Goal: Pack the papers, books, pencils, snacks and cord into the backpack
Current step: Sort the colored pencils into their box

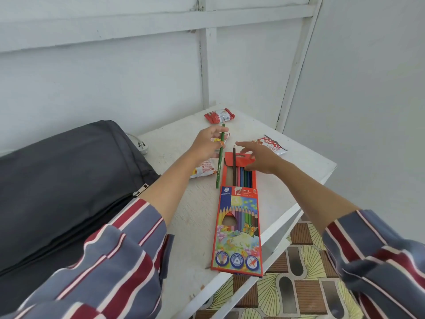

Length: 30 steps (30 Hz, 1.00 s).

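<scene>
A red box of coloured pencils (238, 229) lies open on the white table (197, 217), its flap up and several pencils showing at the top. One brown pencil (234, 164) sticks out further than the others. My left hand (208, 143) pinches a green pencil (220, 162) just left of the box. My right hand (257, 157) hovers over the box's open end with fingers spread, touching the flap. The dark grey backpack (69, 180) lies at the left, its zipper pull (141, 189) near my left forearm.
Snack packets lie around: a red-and-white one (219, 115) at the back, a white one (271, 145) at the right, another (204, 168) under my left hand. A white plug and cord (141, 143) lie behind the backpack. The table edge drops to patterned floor (299, 284) at right.
</scene>
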Available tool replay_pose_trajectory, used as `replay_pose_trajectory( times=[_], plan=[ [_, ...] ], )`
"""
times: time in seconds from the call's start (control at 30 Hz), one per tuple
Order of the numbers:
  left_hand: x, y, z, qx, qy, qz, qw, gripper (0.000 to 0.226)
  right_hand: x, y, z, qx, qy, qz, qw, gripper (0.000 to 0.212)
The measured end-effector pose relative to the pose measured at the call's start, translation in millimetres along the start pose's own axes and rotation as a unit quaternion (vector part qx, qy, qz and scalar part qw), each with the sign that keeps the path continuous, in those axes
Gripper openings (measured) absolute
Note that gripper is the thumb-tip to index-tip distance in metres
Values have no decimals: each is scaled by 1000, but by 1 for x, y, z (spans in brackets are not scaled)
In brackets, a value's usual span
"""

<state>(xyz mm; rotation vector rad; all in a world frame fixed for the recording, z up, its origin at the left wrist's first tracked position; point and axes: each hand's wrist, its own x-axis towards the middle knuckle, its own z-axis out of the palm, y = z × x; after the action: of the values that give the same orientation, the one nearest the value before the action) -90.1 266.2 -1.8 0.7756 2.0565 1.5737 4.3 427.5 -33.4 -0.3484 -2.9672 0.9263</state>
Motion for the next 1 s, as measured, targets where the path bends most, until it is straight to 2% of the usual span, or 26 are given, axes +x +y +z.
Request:
replay_pose_trajectory(
  times=[0.27,0.53,0.7,1.0],
  plan=[
    [0,2,6,4,-7,-13,1000,40,1,8,-3,-50,-5,-26,998,62],
    [4,1,10,7,-6,-23,1000,39,1,7,-3,-163,-14,-88,983,49],
    [9,0,10,14,-2,-18,1000,37,5,10,-4,-123,33,-76,989,40],
    [17,0,8,8,1,-18,1000,38,23,15,-1,-68,87,-40,993,48]
  ],
)
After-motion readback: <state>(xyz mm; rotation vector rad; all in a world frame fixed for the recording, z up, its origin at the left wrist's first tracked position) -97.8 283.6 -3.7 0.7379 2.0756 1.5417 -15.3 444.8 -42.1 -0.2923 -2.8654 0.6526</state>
